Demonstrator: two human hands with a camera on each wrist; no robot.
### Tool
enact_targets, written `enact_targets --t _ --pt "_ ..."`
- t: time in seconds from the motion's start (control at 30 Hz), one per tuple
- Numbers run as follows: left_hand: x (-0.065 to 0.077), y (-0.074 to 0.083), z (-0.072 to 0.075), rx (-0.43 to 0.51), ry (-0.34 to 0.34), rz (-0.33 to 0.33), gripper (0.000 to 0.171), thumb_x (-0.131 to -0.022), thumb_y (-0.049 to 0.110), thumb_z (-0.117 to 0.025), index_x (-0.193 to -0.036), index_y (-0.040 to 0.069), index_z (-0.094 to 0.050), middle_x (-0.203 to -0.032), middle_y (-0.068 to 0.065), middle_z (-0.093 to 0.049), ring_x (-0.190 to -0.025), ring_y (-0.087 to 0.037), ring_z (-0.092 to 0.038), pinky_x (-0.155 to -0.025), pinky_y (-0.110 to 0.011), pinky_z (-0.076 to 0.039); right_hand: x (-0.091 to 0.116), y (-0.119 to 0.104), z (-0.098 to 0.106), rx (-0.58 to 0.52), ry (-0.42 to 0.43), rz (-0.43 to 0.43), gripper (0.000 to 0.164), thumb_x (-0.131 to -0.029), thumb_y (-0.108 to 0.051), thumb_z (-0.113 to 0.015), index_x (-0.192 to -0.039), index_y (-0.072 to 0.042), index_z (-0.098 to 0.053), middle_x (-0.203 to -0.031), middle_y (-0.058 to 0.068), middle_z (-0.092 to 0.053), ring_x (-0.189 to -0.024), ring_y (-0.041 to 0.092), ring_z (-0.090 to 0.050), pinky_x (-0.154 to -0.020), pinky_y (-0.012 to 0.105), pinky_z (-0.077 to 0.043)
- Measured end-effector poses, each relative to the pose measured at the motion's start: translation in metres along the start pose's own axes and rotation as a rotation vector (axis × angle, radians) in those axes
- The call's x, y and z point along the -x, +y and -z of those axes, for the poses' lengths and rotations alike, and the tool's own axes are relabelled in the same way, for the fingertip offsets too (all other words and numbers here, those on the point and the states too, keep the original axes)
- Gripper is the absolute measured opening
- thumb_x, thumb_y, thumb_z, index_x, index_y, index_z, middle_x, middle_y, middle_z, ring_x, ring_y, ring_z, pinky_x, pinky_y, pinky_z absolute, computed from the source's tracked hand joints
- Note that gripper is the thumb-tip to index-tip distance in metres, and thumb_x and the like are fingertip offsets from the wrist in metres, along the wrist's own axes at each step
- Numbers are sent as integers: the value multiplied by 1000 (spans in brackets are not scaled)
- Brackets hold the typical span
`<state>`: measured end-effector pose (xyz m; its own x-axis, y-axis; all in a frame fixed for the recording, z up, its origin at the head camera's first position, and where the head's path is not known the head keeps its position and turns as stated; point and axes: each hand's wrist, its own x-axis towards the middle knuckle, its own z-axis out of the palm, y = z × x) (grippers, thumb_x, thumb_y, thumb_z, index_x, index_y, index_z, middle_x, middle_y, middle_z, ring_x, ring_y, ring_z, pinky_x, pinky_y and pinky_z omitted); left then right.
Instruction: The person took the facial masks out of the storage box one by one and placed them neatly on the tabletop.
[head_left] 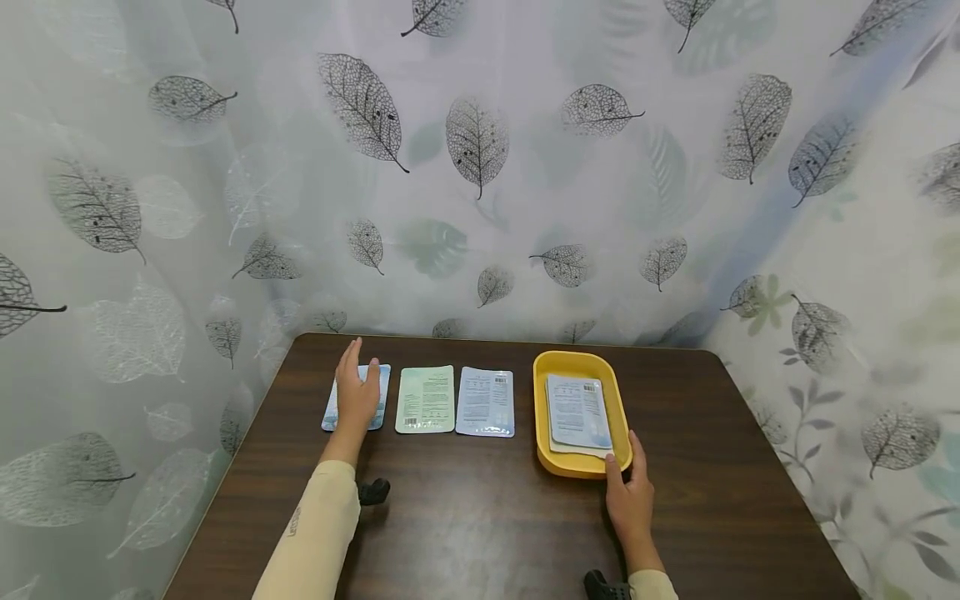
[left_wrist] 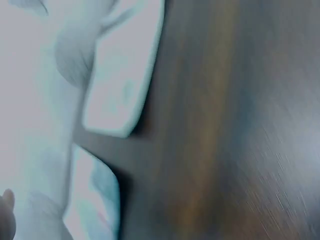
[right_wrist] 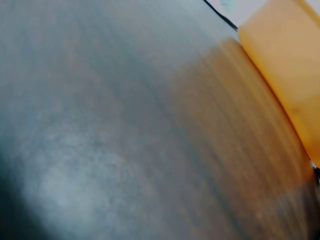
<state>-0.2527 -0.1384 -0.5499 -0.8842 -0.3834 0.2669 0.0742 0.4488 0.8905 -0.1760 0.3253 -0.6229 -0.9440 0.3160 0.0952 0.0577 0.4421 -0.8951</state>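
My left hand (head_left: pixel 356 398), fingers straight and thumb apart, hovers over a blue-and-white sheet mask packet (head_left: pixel 379 398) at the row's left end, partly covering it. To its right lie a pale green packet (head_left: pixel 425 400) and a pale blue packet (head_left: pixel 485 402). My right hand (head_left: pixel 630 496) holds the near right corner of a yellow tray (head_left: pixel 542 417), thumb at the rim and fingers along the outer side. Several packets (head_left: pixel 579 412) are stacked in the tray. In the right wrist view, the tray's wall (right_wrist: pixel 285 65) shows at the upper right.
The dark brown wooden table (head_left: pixel 480 517) ends at a back edge against a leaf-printed curtain (head_left: pixel 480 208). More of that curtain hangs at both sides. Blurred packet corners (left_wrist: pixel 122 75) show in the left wrist view.
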Motion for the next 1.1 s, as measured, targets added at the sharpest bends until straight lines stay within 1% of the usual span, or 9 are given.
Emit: enact_targets --t 0.17,0.3,0.47,0.53,0.67,0.73,0.9,0.97,1.1 --pt "-3 31 -17 140 -42 -22 58 -109 27 -45 -163 17 -27 -168 -13 -25 -156 -36 -23 -125 -59 -23 2 2 -1 9 10 8 64 -105 -38 -54 -163 -28 -28 -163 16 -38 -149 41 -38 -119 62 -31" --pt "-3 57 -31 264 -85 -35 58 -109 24 -44 -163 14 -24 -168 -10 -27 -155 -31 -26 -126 -52 -25 7 3 -3 5 23 10 64 -105 -39 -53 -163 -26 -28 -164 16 -38 -149 41 -38 -118 63 -31" --pt "0 89 -48 392 -156 -46 58 -109 21 -43 -163 15 -23 -168 -4 -28 -155 -27 -27 -126 -48 -27 14 3 -6 9 42 10 64 -105 -39 -53 -163 -28 -27 -163 16 -39 -148 41 -39 -118 63 -31" --pt "2 100 -56 432 -185 -54 58 -109 23 -44 -163 17 -24 -167 -2 -29 -155 -25 -28 -126 -47 -28 17 2 -7 10 46 10 64 -105 -38 -53 -163 -29 -27 -163 17 -39 -148 41 -38 -118 63 -31" --pt "9 121 -76 474 -234 -86 59 -108 24 -45 -163 17 -24 -166 -3 -31 -154 -26 -29 -126 -45 -30 22 1 -7 15 50 9 64 -105 -38 -53 -163 -27 -28 -163 18 -39 -148 42 -39 -118 63 -31" --pt "15 132 -88 480 -254 -97 59 -108 25 -46 -162 18 -25 -165 -3 -33 -153 -27 -31 -125 -44 -31 25 -1 -7 16 51 10 64 -105 -37 -54 -163 -25 -28 -162 18 -39 -148 43 -39 -118 64 -31" --pt "33 153 -118 494 -302 -120 59 -106 22 -48 -161 14 -29 -163 -8 -38 -151 -32 -37 -123 -45 -35 31 -3 -5 13 59 7 64 -105 -35 -55 -162 -24 -30 -162 18 -40 -147 43 -39 -118 63 -31" --pt "41 159 -130 503 -344 -120 59 -107 23 -48 -162 14 -27 -164 -8 -37 -151 -33 -35 -123 -46 -34 33 -4 -5 15 62 5 64 -105 -35 -54 -162 -23 -30 -162 18 -40 -147 43 -39 -118 64 -31" --pt "59 167 -150 513 -439 -93 60 -108 27 -47 -163 19 -24 -167 -6 -32 -154 -31 -31 -125 -47 -30 37 -4 -5 24 61 -4 64 -105 -37 -54 -162 -25 -29 -162 18 -39 -147 44 -39 -118 64 -31"
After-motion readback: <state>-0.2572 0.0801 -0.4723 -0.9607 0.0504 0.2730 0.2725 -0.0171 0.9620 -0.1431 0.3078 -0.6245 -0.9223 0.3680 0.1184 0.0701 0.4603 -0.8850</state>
